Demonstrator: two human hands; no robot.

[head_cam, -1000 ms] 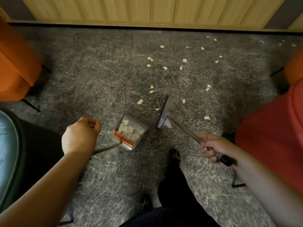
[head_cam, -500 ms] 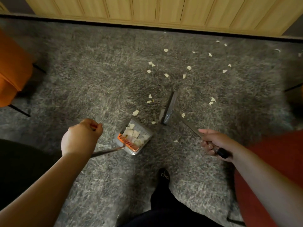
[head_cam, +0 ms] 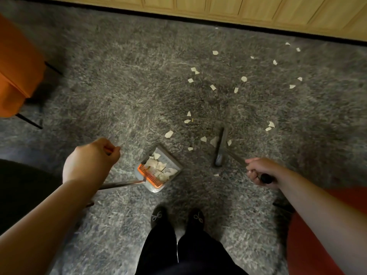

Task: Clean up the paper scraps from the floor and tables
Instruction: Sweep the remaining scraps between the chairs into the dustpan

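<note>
Pale torn paper scraps (head_cam: 213,87) strewn over grey carpet (head_cam: 123,80). Left hand (head_cam: 90,160) fisted round dustpan (head_cam: 158,170) handle; right hand (head_cam: 260,171) gripping broom (head_cam: 220,148) handle.

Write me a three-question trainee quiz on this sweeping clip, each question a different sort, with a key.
1. True or false: the dustpan already holds paper scraps.
2. Which hand grips the broom handle? A) left hand B) right hand
3. Fill in: most loose scraps on the carpet lie between the broom head and the ____ wall panelling.

Key: 1 true; 2 B; 3 wooden.
</note>
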